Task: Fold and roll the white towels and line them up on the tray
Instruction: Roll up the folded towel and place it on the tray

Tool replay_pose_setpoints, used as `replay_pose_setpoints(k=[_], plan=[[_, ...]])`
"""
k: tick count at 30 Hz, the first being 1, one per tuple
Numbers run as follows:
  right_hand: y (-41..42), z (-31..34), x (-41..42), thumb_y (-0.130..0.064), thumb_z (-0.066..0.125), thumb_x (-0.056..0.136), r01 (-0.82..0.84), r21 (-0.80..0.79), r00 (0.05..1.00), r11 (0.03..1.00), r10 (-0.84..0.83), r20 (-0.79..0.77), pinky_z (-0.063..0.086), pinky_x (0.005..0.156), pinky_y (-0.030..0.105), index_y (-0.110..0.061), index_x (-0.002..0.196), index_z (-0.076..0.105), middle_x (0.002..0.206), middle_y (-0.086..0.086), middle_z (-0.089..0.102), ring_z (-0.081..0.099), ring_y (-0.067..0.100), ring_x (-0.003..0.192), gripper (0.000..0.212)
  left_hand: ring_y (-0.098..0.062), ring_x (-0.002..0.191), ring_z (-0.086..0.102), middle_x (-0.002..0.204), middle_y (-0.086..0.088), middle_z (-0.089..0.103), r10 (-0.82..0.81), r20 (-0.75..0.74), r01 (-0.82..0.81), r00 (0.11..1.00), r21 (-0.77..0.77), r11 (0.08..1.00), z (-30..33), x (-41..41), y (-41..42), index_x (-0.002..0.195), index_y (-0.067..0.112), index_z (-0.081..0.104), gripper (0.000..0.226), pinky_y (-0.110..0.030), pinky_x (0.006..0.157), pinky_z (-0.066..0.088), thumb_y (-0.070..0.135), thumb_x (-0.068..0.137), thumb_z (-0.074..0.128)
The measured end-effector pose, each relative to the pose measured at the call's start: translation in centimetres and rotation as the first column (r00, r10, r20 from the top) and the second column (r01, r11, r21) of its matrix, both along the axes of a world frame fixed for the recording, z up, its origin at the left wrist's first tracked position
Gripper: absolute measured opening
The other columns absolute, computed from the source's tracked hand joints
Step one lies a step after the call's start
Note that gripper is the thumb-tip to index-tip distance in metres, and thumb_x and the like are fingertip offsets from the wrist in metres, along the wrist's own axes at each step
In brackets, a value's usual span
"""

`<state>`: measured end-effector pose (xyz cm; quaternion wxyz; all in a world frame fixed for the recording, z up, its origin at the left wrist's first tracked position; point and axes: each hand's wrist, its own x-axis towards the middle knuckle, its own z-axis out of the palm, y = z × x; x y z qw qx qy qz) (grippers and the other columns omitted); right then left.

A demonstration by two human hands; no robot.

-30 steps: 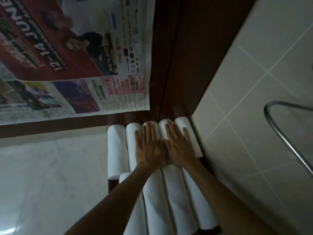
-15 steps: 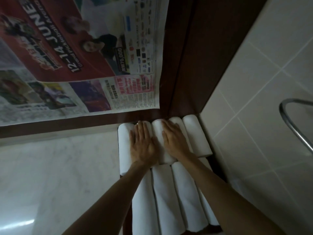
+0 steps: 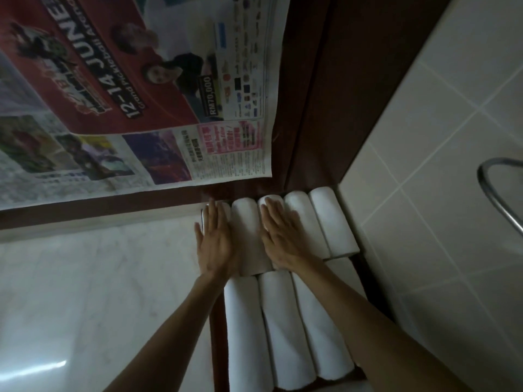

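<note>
1. On the far left I see the pale marble counter (image 3: pixel 85 292), and above it a newspaper (image 3: pixel 135 94) lies spread on the dark wood surface (image 3: pixel 305 108).
2. My left hand (image 3: pixel 216 244) lies flat with its fingers straight and together, pressing on the leftmost rolled towel (image 3: pixel 227 212) of the far row, which shows only as a sliver past the fingertips. Half a second ago this hand sat one roll further right, so it has slid outward to the row's left edge.
3. Between my hands one far-row towel (image 3: pixel 249 236) now lies uncovered — earlier both palms were nearly touching.
4. My right hand (image 3: pixel 283 239) is also flat, fingers straight and slightly spread, resting on the middle rolls; it grips nothing.
5. Right of that hand, two more rolled towels (image 3: pixel 331 222) lie side by side, touching.
6. The near row of rolled towels (image 3: pixel 283 329) lies just below my wrists, packed together on the dark tray (image 3: pixel 218 321), whose edge shows at the left.
7. At the far right are the tiled wall (image 3: pixel 438 193) and a curved metal bar (image 3: pixel 498 193) — both sit further left in view than before.
</note>
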<state>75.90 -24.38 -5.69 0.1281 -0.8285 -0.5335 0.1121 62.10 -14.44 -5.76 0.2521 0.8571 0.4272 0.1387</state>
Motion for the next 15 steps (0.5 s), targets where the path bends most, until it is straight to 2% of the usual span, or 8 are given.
replay_pose_setpoints(k=[2,6,7,9,10,12,13,15], plan=[[-0.3,0.3,-0.7,-0.051,-0.003,0.092,0.006,0.041,1.000,0.999,-0.007,0.016,-0.011,0.122,0.048,-0.023,0.159,-0.004,0.166,-0.005,-0.014,-0.018,0.014,0.151,0.072,-0.016,0.151,-0.016,0.164,0.004,-0.014,0.007,0.013,-0.007,1.000,0.025,1.000,0.0,-0.6,0.2,0.157,0.021,-0.002,0.061,-0.041,0.122,-0.008,0.042,0.101,0.008],[-0.7,-0.5,-1.3,-0.050,-0.004,0.096,-0.031,-0.023,0.993,0.999,0.033,0.110,-0.006,0.122,0.051,-0.023,0.159,-0.004,0.167,-0.006,-0.009,-0.017,0.018,0.152,0.069,-0.022,0.151,-0.016,0.164,0.003,-0.013,-0.024,0.024,0.027,0.999,-0.126,0.992,-1.0,-0.5,0.0,0.158,0.020,-0.001,0.057,-0.049,0.123,0.001,0.036,0.107,0.021],[-0.7,-0.5,-1.3,-0.050,-0.005,0.095,-0.046,-0.029,0.995,0.999,0.048,0.088,-0.006,0.122,0.051,-0.023,0.159,-0.004,0.167,-0.006,-0.010,-0.018,0.018,0.152,0.070,-0.022,0.150,-0.016,0.164,0.003,-0.014,-0.037,0.047,0.044,0.998,-0.152,0.987,-1.0,-0.8,0.0,0.158,0.021,-0.002,0.059,-0.049,0.122,-0.001,0.037,0.107,0.022],[-0.7,0.2,-0.4,-0.052,-0.004,0.094,-0.091,0.015,0.996,0.996,0.091,0.013,-0.007,0.122,0.049,-0.024,0.159,-0.001,0.166,-0.007,-0.010,-0.017,0.013,0.151,0.071,-0.017,0.151,-0.013,0.165,0.005,-0.012,-0.043,0.207,0.088,0.978,-0.214,0.973,-0.4,-1.6,0.6,0.158,0.024,-0.002,0.064,-0.046,0.121,-0.001,0.047,0.103,0.023],[-1.2,0.6,0.3,-0.052,0.000,0.095,-0.071,0.070,0.996,0.995,0.075,-0.054,-0.006,0.123,0.046,-0.024,0.159,0.005,0.166,-0.008,-0.006,-0.013,0.011,0.152,0.070,-0.013,0.151,-0.008,0.165,0.008,-0.008,0.029,0.317,0.067,0.948,-0.289,0.955,0.0,-2.2,0.8,0.157,0.028,0.000,0.065,-0.041,0.121,0.001,0.051,0.102,0.024],[-2.9,0.9,3.2,-0.052,0.012,0.099,0.085,0.212,0.988,0.973,-0.055,-0.145,0.002,0.124,0.039,-0.019,0.156,0.020,0.163,-0.006,0.011,0.004,0.010,0.151,0.066,-0.008,0.150,0.005,0.164,0.012,0.003,0.267,0.462,-0.009,0.846,-0.488,0.873,1.1,-2.9,1.3,0.157,0.033,0.005,0.060,-0.031,0.119,0.010,0.050,0.105,0.029],[-4.0,0.9,4.9,-0.051,0.017,0.102,0.167,0.278,0.978,0.946,-0.124,-0.167,0.008,0.123,0.037,-0.012,0.153,0.028,0.161,-0.002,0.019,0.014,0.013,0.150,0.065,-0.006,0.148,0.011,0.164,0.012,0.008,0.346,0.489,-0.015,0.801,-0.561,0.828,1.6,-3.1,1.3,0.158,0.033,0.009,0.058,-0.028,0.117,0.013,0.047,0.106,0.031],[-5.8,0.9,7.9,-0.043,0.026,0.106,0.251,0.328,0.963,0.911,-0.200,-0.183,0.016,0.122,0.037,0.000,0.148,0.037,0.158,0.008,0.028,0.024,0.024,0.148,0.061,-0.009,0.147,0.018,0.163,0.010,0.018,0.376,0.493,0.016,0.785,-0.622,0.783,1.6,-3.0,1.2,0.157,0.033,0.019,0.057,-0.034,0.119,0.017,0.048,0.104,0.035]])
